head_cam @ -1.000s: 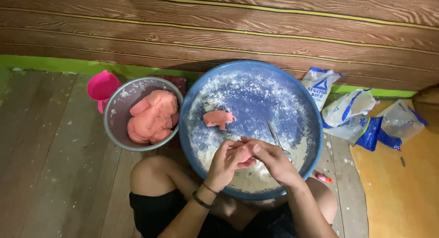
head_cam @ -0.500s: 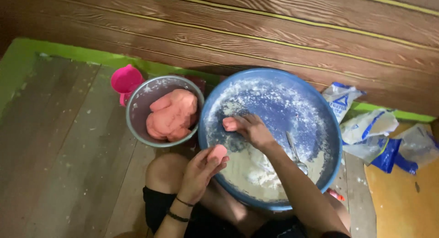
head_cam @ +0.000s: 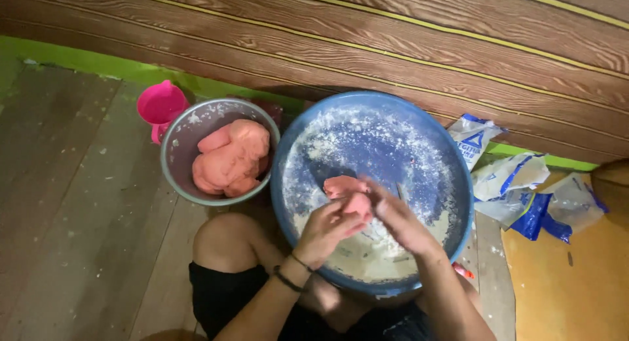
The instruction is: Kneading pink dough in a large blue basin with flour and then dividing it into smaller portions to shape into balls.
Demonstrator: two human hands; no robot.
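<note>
Floor [head_cam: 78, 236]: wooden planks, flour specks all over. Person sits on it, knees either side of the work.

Blue basin [head_cam: 452, 184]: biggest item, floured inside, white flour heap at the near side. One shaped pink piece [head_cam: 341, 185] lies in it, just beyond the hands.

Metal bowl [head_cam: 171, 164]: left of the basin, rims nearly touching, holds the main pink dough mass [head_cam: 230, 159]. Pink cup [head_cam: 159, 106] behind it.

Flour bags [head_cam: 517, 184]: crumpled by the wall, right of the basin.

Left hand [head_cam: 325, 229] and right hand [head_cam: 400, 223]: both over the basin, cupped together around a small pink dough lump [head_cam: 358, 205]. Fingers closed on it from both sides.

Risks, my read:
- lump is soft; too hard a squeeze smears it onto the fingers
- too little flour, and it sticks to the palms
- knee presses near the basin's edge; a shift could tip flour out
</note>
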